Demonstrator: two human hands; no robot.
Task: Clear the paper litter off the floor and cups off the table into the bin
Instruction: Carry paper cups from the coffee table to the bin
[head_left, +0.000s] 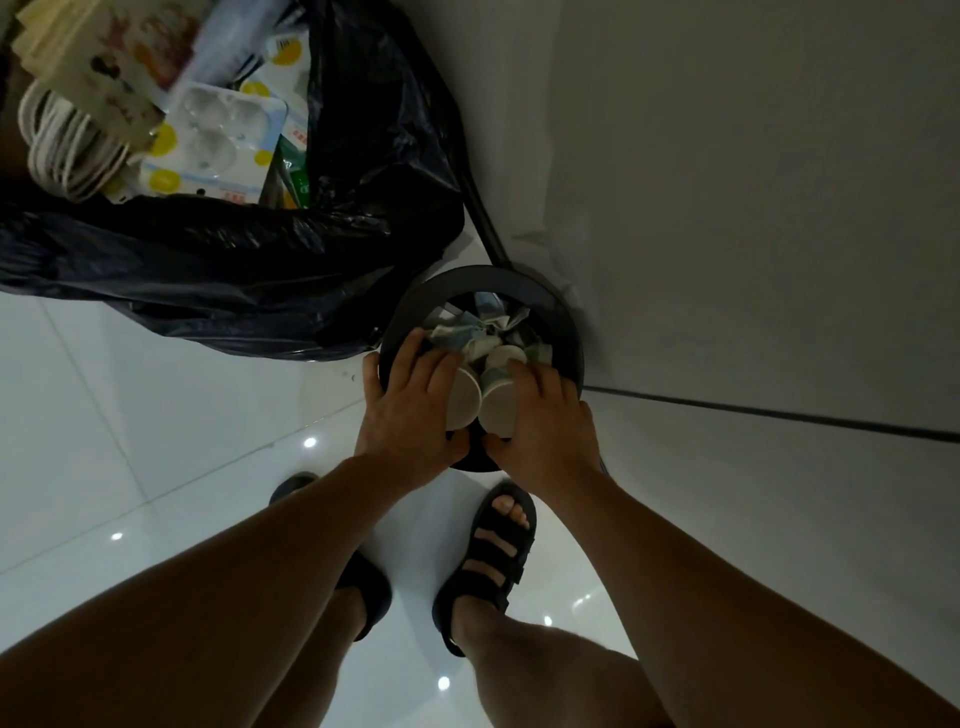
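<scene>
head view: left hand (410, 410) grips a white cup (464, 400), right hand (550, 421) grips a second cup (500, 410), side by side over the bin (569, 332) beneath both hands, likely for pressing onto the crumpled paper (462, 327) inside.

I stand on a glossy white tiled floor (156, 415). Thin grout lines cross it, and small bright spots of light (309, 442) reflect in it. A plain pale wall (753, 182) fills the right side, with a dark strip (779, 410) along its foot. At upper left, a black plastic bag (260, 270) sits open on the floor, holding a coiled white cable (62, 150) and printed packaging (218, 135). Lighting is dim.
</scene>
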